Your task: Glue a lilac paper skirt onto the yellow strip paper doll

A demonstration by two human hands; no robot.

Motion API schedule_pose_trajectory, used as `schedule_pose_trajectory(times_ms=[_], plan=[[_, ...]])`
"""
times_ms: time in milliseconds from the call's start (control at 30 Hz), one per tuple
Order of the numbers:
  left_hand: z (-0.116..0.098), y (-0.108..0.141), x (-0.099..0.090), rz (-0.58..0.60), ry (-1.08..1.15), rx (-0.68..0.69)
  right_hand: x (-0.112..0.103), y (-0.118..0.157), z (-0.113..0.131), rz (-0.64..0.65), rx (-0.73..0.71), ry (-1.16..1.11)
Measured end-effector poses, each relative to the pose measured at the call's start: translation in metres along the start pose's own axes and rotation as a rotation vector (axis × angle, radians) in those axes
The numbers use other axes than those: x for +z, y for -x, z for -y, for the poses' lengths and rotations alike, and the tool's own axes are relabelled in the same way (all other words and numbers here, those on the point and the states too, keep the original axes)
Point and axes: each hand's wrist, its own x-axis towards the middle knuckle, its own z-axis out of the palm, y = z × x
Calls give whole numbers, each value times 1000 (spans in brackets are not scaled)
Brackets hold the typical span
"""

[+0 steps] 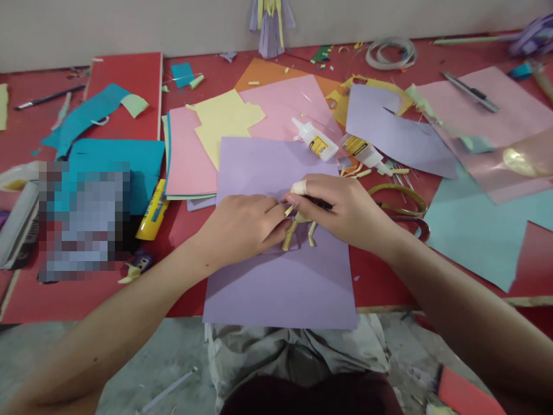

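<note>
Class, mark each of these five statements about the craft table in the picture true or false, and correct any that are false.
1. The large purple sheet sticks out past the front edge of the red table. True.
2. The yellow glue stick lies to the right of the large purple sheet. False: it lies to the left.
3. The white wrap is on a finger of the left hand. False: it is on the right hand.
4. A craft knife lies on pink paper. True.
5. Both glue bottles stand upright. False: both lie on their sides.
</note>
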Motion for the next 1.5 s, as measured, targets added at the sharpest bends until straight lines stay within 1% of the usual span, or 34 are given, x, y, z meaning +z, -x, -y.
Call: schedule_pose_trajectory(times_ms=[700, 1100, 1267, 1367, 1500], plan=[[0, 1, 1, -35, 6, 10, 0, 0, 0, 10, 19, -14], [1, 0, 2, -50, -1, 27, 1, 0, -1, -1, -19, -20], [1, 0, 4, -49, 13, 20, 1, 1, -1, 7, 1, -14], [0, 0, 4, -37, 72, -11, 0, 2, 0, 16, 24, -22], [-1, 1, 2, 16, 292, -122, -2, 0, 3, 9, 88, -94]])
